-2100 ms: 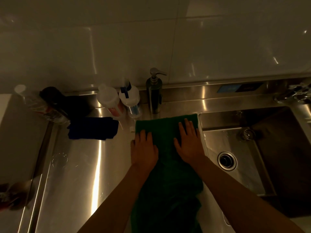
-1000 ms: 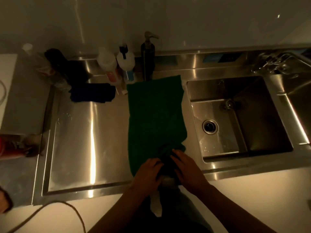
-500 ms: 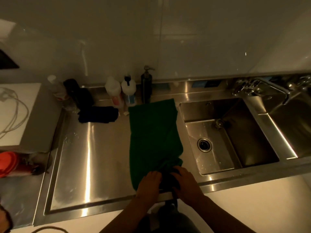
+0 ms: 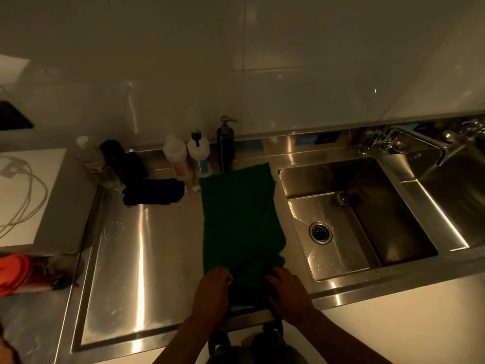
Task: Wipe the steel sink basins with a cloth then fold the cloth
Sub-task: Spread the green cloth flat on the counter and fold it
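A green cloth (image 4: pixel 240 219) lies spread lengthwise on the steel drainboard (image 4: pixel 147 248), running from the back bottles to the front edge. My left hand (image 4: pixel 212 290) grips its near left corner with curled fingers. My right hand (image 4: pixel 287 292) grips the near right corner, where the cloth bunches and looks dark. The steel sink basin (image 4: pixel 367 222) with its round drain (image 4: pixel 320 232) sits just right of the cloth. A second basin (image 4: pixel 456 203) shows at the far right.
Several bottles and a steel soap pump (image 4: pixel 225 145) stand along the back wall. A dark blue cloth (image 4: pixel 154 194) lies left of the green one. A faucet (image 4: pixel 409 143) reaches over the basins. A red container (image 4: pixel 18 274) and a white cable (image 4: pixel 23 195) are at the left.
My hands left the far end of the cloth and came to its near end, where they took hold of the corners. The view pulled back from the counter.
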The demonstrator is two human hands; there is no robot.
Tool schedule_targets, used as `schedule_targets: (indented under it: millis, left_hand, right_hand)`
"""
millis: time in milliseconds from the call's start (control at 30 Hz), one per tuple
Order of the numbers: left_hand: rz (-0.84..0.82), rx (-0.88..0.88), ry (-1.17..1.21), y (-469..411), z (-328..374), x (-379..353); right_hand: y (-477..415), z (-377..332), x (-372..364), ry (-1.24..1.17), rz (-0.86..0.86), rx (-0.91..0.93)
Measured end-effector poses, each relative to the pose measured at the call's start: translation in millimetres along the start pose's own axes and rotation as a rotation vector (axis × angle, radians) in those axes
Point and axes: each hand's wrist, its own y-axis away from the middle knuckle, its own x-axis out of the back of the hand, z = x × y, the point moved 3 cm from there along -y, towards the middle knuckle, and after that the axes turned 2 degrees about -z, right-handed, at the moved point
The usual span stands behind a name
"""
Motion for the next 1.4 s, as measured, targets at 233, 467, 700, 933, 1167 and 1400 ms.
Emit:
schedule_targets:
  millis: [233, 467, 700, 933, 1167, 1400]
  left_hand:
    - [-0.277, -0.161, -0.094, 9.6, 22.6, -38.5]
    - [-0.239, 0.054, -0.044, 1.7, 25.3, -61.2]
    - [-0.014, 0.126, 0.238, -12.1, 20.6, -20.2]
    - [0.133, 0.117, 0.213, -21.0, 1.1, 32.9]
    - [0.215, 0.18, 0.279, -28.7, -15.4, 67.6]
    - [0.167, 0.242, 0.375, -39.6, -13.7, 90.4]
  right_hand:
    - [-4.1, -6.2, -0.9, -0.374, 0.011, -0.157]
    - [-14.8, -31.0, 15.8, -0.77, 0.059, -0.18]
    - [-17.4, -15.0, 37.4, -0.606, -0.088, -0.079]
    - [-22.6, 7.0, 58.0, -0.38, -0.013, -0.09]
    - [-46.2, 22.3, 81.8, -0.386, 0.1, -0.136]
    - [-62.5, 24.9, 94.6, -0.495, 0.137, -0.182]
